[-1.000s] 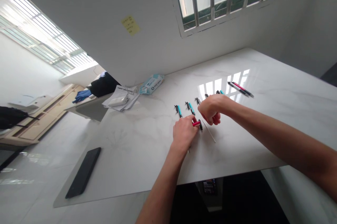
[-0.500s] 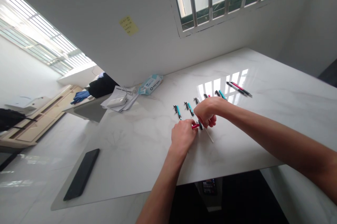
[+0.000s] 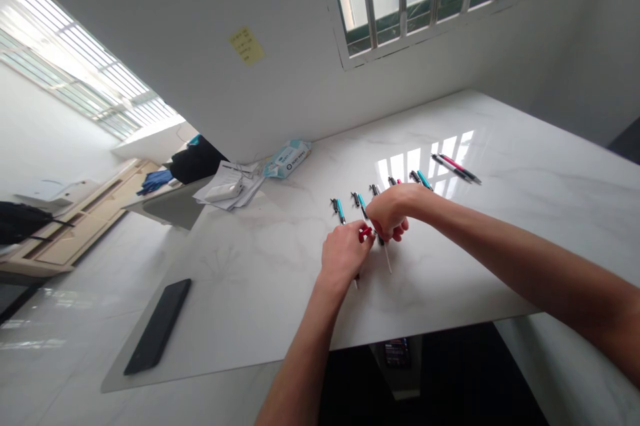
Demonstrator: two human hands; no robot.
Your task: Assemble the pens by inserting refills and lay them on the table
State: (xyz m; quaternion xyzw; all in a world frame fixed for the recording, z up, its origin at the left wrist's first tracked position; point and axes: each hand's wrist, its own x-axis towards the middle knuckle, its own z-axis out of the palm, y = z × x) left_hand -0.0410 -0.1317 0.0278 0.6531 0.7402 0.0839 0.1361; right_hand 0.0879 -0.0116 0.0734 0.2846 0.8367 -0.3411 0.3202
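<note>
My left hand (image 3: 345, 249) is closed on a red pen barrel (image 3: 365, 233), whose end shows between thumb and forefinger. Close beside it, my right hand (image 3: 390, 214) bends down with its fingers curled together; what they pinch is hidden. A small dark pen part (image 3: 381, 240) shows just under the right fingertips. From there a thin white refill (image 3: 388, 259) lies on the table toward me. Beyond the hands is a row of taken-apart pens, with a turquoise barrel (image 3: 341, 211) at the left end and another turquoise barrel (image 3: 425, 179) at the right end.
Two whole pens, one black (image 3: 451, 168) and one red (image 3: 459, 165), lie at the back right of the white marbled table (image 3: 260, 299). A wipes packet (image 3: 287, 159) and papers (image 3: 245, 193) are at the back left. A black flat case (image 3: 158, 326) lies near the left edge.
The red barrel in my left hand has turned and now points up more. The white refill has swung left to lie more upright in view. My right hand stays nearly in place.
</note>
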